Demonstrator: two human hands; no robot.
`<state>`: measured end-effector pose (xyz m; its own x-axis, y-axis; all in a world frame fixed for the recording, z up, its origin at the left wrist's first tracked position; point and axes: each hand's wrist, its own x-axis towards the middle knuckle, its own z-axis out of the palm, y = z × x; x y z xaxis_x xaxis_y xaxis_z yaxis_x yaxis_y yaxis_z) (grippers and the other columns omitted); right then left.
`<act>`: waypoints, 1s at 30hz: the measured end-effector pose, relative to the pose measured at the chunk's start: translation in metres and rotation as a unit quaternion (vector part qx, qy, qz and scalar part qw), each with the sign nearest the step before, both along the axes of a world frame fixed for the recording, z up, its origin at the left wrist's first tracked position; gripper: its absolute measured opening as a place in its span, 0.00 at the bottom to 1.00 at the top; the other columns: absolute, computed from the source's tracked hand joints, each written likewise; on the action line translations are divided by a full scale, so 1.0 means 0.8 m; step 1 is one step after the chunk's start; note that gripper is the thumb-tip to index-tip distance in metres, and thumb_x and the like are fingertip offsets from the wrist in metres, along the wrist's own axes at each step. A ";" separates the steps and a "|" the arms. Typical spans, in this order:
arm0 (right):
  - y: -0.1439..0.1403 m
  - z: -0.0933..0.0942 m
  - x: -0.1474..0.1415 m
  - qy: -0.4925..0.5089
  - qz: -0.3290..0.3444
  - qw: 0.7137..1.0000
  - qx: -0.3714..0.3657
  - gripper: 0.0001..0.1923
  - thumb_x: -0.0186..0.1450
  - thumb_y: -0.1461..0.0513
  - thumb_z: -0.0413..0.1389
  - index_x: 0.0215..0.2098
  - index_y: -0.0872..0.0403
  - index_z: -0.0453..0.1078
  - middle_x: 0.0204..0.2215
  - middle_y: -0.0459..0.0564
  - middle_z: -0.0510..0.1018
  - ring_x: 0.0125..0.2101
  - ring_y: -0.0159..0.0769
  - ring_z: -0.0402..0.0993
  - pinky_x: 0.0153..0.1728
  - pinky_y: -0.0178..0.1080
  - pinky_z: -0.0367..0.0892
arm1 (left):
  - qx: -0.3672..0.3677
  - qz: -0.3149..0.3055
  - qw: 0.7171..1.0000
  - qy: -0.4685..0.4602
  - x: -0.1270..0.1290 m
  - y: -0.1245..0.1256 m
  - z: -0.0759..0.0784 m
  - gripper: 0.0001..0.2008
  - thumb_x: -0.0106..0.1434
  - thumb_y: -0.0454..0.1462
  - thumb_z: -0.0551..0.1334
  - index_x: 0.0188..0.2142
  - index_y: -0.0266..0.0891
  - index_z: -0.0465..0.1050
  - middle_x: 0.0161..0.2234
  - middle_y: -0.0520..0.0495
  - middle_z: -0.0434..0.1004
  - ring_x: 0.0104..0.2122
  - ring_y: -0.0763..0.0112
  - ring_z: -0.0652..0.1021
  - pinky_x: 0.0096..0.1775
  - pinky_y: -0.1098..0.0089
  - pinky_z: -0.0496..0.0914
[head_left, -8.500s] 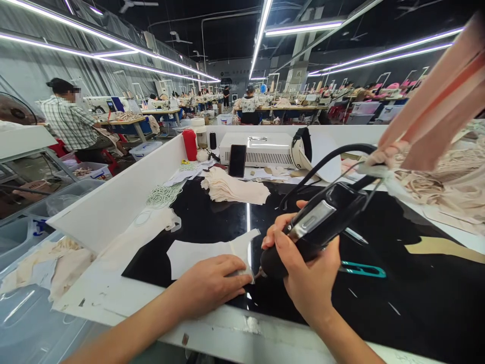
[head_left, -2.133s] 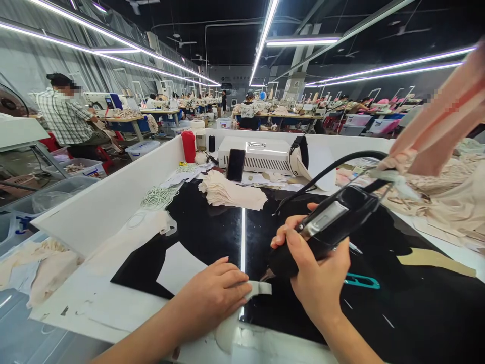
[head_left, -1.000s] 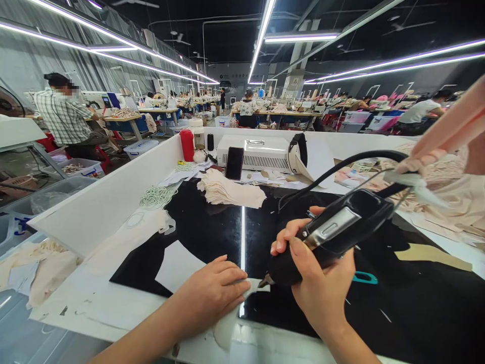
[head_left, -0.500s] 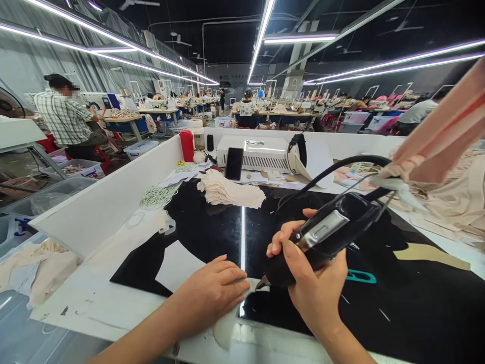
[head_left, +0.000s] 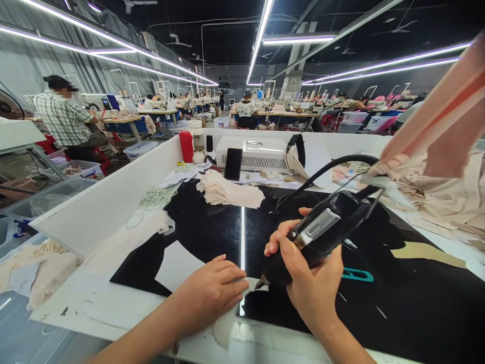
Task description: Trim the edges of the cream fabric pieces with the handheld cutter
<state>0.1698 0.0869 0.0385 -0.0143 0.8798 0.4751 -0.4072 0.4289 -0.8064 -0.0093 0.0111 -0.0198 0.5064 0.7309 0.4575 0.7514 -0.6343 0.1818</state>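
From the head view, the left hand (head_left: pixel 210 293) lies flat, fingers together, pressing a pale fabric piece (head_left: pixel 227 323) onto the black worktop (head_left: pixel 397 303) (near its front edge), while the right hand (head_left: pixel 312 288) grips a black corded cutting tool (head_left: pixel 322 232), its tip touching the fabric just beside the left fingertips.

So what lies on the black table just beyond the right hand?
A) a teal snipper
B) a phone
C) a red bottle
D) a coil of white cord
A: the teal snipper lies flat on the black table right beside the right hand, which holds the black tool.
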 end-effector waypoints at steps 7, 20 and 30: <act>0.008 -0.003 0.018 0.016 -0.016 1.000 -0.003 0.26 0.64 0.65 0.69 0.57 0.42 0.68 0.33 0.40 0.79 0.26 0.32 0.77 0.30 0.39 0.76 | 0.008 0.001 1.000 -0.005 0.001 0.000 0.001 0.09 0.79 0.35 0.59 0.52 0.39 0.77 0.48 0.46 0.83 0.48 0.66 0.82 0.62 0.57 0.72; 0.006 -0.006 0.017 -0.001 -0.016 1.000 0.005 0.23 0.67 0.65 0.66 0.56 0.42 0.68 0.33 0.40 0.78 0.26 0.32 0.77 0.29 0.39 0.76 | -0.013 -0.004 1.000 0.004 -0.002 -0.002 -0.002 0.09 0.79 0.35 0.58 0.54 0.38 0.75 0.50 0.45 0.82 0.49 0.64 0.81 0.64 0.51 0.71; -0.014 -0.002 0.025 -0.009 -0.042 0.999 0.004 0.24 0.64 0.67 0.67 0.54 0.44 0.68 0.32 0.40 0.79 0.26 0.32 0.77 0.30 0.39 0.78 | -0.045 0.081 0.995 0.040 0.014 -0.035 0.004 0.24 0.69 0.21 0.56 0.63 0.33 0.65 0.50 0.38 0.79 0.47 0.60 0.82 0.46 0.63 0.83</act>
